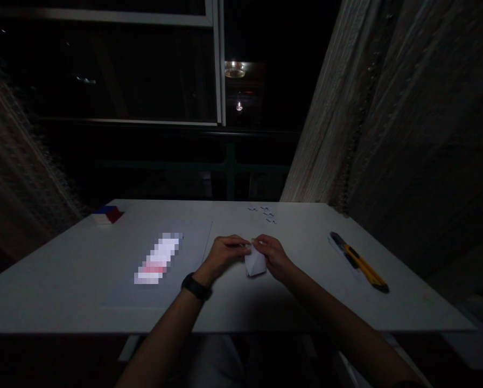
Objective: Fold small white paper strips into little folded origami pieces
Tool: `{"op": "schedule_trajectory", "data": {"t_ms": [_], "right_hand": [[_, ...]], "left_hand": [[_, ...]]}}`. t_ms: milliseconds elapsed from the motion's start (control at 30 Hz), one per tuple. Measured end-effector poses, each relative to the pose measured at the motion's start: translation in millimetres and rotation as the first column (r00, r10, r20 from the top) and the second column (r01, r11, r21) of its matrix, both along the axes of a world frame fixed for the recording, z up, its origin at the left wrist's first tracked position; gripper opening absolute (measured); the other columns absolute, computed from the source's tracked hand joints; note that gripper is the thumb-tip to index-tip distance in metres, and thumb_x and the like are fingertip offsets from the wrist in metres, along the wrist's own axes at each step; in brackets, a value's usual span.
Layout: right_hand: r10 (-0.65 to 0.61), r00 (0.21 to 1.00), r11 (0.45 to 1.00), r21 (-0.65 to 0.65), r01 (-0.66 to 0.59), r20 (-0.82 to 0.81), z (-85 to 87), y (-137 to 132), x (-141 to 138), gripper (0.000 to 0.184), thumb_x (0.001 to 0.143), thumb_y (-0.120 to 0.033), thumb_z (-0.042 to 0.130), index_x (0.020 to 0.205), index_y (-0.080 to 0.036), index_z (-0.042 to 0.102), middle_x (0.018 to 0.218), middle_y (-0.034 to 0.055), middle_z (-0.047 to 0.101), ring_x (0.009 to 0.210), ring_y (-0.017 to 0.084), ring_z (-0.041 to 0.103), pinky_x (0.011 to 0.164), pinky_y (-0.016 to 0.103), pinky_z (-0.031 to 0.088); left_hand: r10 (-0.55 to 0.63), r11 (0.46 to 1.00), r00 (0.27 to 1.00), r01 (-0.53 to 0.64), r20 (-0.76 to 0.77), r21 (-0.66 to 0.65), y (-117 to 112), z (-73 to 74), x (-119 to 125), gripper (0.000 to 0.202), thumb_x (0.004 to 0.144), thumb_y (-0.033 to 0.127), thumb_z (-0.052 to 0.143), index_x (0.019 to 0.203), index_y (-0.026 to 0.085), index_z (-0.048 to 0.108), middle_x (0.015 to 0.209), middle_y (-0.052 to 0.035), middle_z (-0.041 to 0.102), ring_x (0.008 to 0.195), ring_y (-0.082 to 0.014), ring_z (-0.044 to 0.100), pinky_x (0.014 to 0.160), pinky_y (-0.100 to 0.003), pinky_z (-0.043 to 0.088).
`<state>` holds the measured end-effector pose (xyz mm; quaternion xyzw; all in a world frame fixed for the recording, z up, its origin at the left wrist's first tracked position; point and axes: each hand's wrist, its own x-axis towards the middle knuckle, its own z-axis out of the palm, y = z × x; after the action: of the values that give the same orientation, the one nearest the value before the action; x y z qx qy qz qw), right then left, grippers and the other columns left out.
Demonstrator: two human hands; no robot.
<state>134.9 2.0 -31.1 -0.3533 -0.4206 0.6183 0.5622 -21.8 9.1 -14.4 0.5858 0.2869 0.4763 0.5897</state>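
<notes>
A small piece of folded white paper [256, 263] is held up over the table between my two hands. The fingers of my left hand [227, 252] pinch its upper left corner; a dark watch [196, 286] is on that wrist. My right hand [272, 255] grips the upper right side, with thumb and fingertips close to those of the left. The fingertips hide the top of the paper. Its lower part hangs in view, with a crease down the front.
On the white table [306, 302], a lit, blurred-out screen [159, 260] lies on a pale sheet [118, 291] at left. A coloured cube [107, 215] stands at the far left. Several small marked pieces [268, 214] lie at the back. A yellow utility knife [360, 264] lies at right.
</notes>
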Motion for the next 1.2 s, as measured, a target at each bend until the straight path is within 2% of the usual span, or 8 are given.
{"op": "schedule_trajectory", "data": {"t_ms": [267,400,467,600,900,1100,1200], "right_hand": [[-0.068,0.996,0.997,0.041,0.066,0.055,-1.4,-0.1,0.1,0.036,0.049,-0.042,0.076,0.065,-0.017,0.055,0.054,-0.0014,0.058,0.046,0.011,0.050,0.045,0.023,0.036],[-0.177,0.973,0.981,0.101,0.163,0.150,-4.5,2.6,0.0,0.037,0.052,-0.046,0.073,0.066,-0.017,0.054,0.054,-0.0016,0.058,0.044,0.011,0.048,0.043,0.023,0.035],[-0.262,0.937,0.960,0.160,0.229,0.230,-6.7,4.5,0.2,0.036,0.054,-0.047,0.071,0.066,-0.018,0.054,0.049,-0.0035,0.053,0.041,0.010,0.043,0.040,0.022,0.031],[-0.385,0.858,0.916,0.256,0.309,0.341,-7.3,5.4,0.5,0.033,0.056,-0.047,0.069,0.064,-0.018,0.056,0.042,-0.0073,0.040,0.037,0.007,0.031,0.037,0.021,0.022],[-0.368,0.847,0.923,0.258,0.285,0.383,-3.6,2.2,0.1,0.031,0.058,-0.047,0.067,0.064,-0.019,0.055,0.043,-0.0054,0.045,0.037,0.009,0.035,0.037,0.022,0.024],[-0.380,0.839,0.916,0.285,0.282,0.389,-4.9,2.7,-0.5,0.033,0.058,-0.048,0.067,0.064,-0.018,0.058,0.048,-0.0033,0.051,0.042,0.010,0.042,0.040,0.022,0.029],[-0.328,0.884,0.933,0.257,0.250,0.332,-3.0,2.1,-0.9,0.033,0.056,-0.045,0.070,0.071,-0.017,0.059,0.057,-0.0014,0.057,0.048,0.011,0.048,0.045,0.023,0.034]], "left_hand": [[0.058,0.998,0.997,-0.057,-0.046,0.015,0.3,-0.1,0.6,0.026,0.058,0.031,0.073,0.072,0.009,0.070,0.073,-0.0078,0.062,0.059,-0.0133,0.055,0.054,-0.025,0.044],[0.252,0.967,0.957,-0.244,-0.141,0.071,0.5,-0.7,4.0,0.025,0.061,0.034,0.070,0.068,0.010,0.070,0.060,-0.0067,0.064,0.053,-0.0136,0.055,0.052,-0.025,0.044],[0.332,0.942,0.923,-0.314,-0.196,0.120,-0.3,-1.7,6.1,0.024,0.061,0.034,0.070,0.069,0.012,0.071,0.062,-0.0069,0.066,0.055,-0.0148,0.057,0.054,-0.025,0.045],[0.376,0.922,0.895,-0.335,-0.240,0.195,-1.5,-5.2,8.3,0.030,0.062,0.034,0.068,0.084,0.014,0.071,0.071,-0.0073,0.068,0.061,-0.0163,0.060,0.058,-0.025,0.046],[0.378,0.921,0.873,-0.321,-0.308,0.222,0.2,-7.6,7.4,0.032,0.062,0.035,0.069,0.084,0.012,0.071,0.071,-0.0091,0.069,0.064,-0.0190,0.062,0.059,-0.027,0.046],[0.387,0.915,0.861,-0.314,-0.330,0.254,1.0,-9.1,7.4,0.028,0.065,0.035,0.066,0.081,0.013,0.071,0.077,-0.0093,0.070,0.071,-0.0203,0.063,0.066,-0.029,0.048],[0.406,0.907,0.852,-0.331,-0.332,0.260,1.5,-8.8,6.8,0.026,0.066,0.035,0.066,0.081,0.014,0.071,0.077,-0.0091,0.070,0.073,-0.0206,0.064,0.069,-0.029,0.048]]}}
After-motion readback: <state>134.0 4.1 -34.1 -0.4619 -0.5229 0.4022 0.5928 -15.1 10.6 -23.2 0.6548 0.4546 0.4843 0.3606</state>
